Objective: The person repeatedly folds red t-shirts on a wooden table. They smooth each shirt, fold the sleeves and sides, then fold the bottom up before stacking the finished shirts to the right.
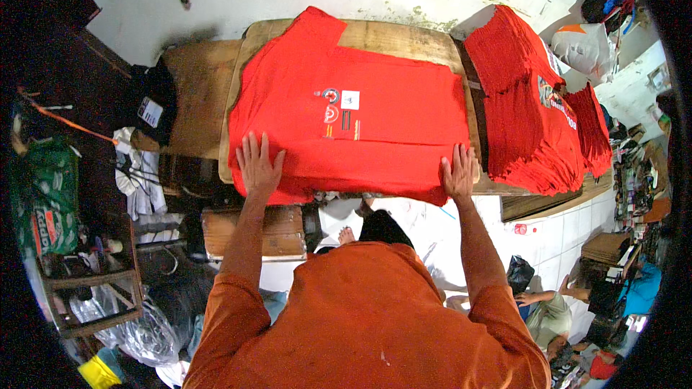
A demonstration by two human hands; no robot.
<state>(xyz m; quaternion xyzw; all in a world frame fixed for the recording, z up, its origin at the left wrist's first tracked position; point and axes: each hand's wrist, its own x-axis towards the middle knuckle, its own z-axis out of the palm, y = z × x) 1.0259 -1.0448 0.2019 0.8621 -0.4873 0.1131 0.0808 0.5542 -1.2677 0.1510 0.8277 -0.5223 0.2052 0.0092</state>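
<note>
A red T-shirt with small printed emblems lies spread over a padded board before me. One sleeve points away toward the wall, and the near edge hangs a little over the board's front. My left hand rests flat on the shirt near its left front corner, fingers apart. Flat on the right front corner lies my right hand, its fingers slightly spread at the shirt's edge. Neither hand grips the cloth.
Stacks of folded red shirts stand on the table at right. A wooden stool is below the table at left. Beyond it are a wooden rack and clear plastic bags. Other people sit at the lower right.
</note>
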